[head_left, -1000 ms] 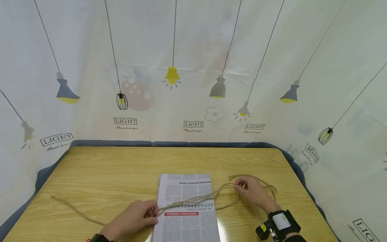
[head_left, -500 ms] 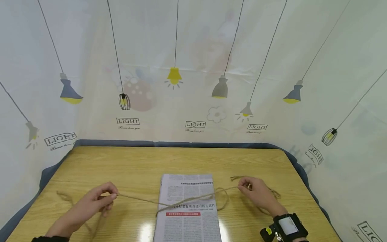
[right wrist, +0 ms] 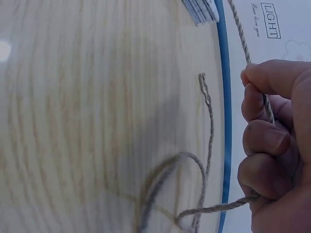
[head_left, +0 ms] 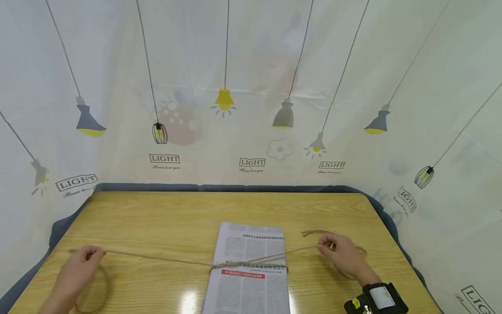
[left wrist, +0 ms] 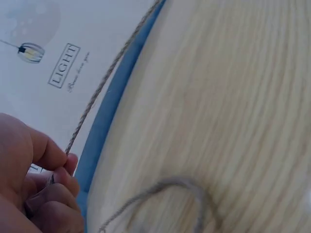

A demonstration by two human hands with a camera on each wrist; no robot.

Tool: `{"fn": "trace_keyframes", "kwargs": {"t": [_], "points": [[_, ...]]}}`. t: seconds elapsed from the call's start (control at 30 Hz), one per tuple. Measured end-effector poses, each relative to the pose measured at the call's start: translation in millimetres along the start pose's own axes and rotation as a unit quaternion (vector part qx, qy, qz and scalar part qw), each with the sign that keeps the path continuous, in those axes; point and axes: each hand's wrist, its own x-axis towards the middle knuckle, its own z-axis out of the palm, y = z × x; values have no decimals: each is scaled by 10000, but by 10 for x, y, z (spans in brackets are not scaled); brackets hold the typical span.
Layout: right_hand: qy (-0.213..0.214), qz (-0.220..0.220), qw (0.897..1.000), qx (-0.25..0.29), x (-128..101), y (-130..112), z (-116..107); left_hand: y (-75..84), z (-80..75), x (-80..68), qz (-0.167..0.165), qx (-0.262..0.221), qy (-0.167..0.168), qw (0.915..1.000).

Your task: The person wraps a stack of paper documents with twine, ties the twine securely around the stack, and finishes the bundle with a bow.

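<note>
A folded stack of newspapers (head_left: 249, 270) lies on the wooden table (head_left: 176, 218), near its front edge. A length of brown twine (head_left: 164, 258) crosses over the stack and is pulled taut to both sides. My left hand (head_left: 80, 264) grips the twine at the far left; in the left wrist view the twine (left wrist: 104, 80) runs out from between the curled fingers (left wrist: 53, 167). My right hand (head_left: 339, 253) grips the other side, right of the newspapers, and in the right wrist view the twine (right wrist: 243, 43) passes through its fist (right wrist: 272, 145). Loose ends lie on the table beside each hand.
A printed curtain (head_left: 251, 87) with lamp drawings closes in the table at the back and on both sides. A blue edge strip (head_left: 219, 187) runs along the table's far rim. A wrist device (head_left: 378, 298) sits on my right forearm.
My left hand has moved from the newspapers' left edge far to the left, drawing the twine out. The loose loop over the stack has tightened into a straight line. My right hand shifted slightly right.
</note>
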Motion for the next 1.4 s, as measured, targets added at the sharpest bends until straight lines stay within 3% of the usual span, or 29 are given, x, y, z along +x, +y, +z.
{"fn": "trace_keyframes", "kwargs": {"t": [0.17,0.43,0.77,0.9,1.1,1.23,1.4], "points": [[21,0,9999,-127,-35,85,5,-39,85,33,-64,118,394,9991],[-113,136,9995,-266,-91,172,4,-103,90,28,-212,211,320,9990],[-33,137,9992,-381,-107,220,6,-176,171,63,-144,453,906,9947],[23,83,9990,-449,-120,223,10,-193,190,62,-27,640,1019,9927],[-37,-223,9988,-433,-126,246,27,-195,199,85,147,991,695,9925],[-300,-441,9980,-342,-101,266,57,-153,228,109,314,1149,685,9905],[-1068,-555,9927,87,-76,207,65,22,380,74,1151,1555,1147,9744]]}}
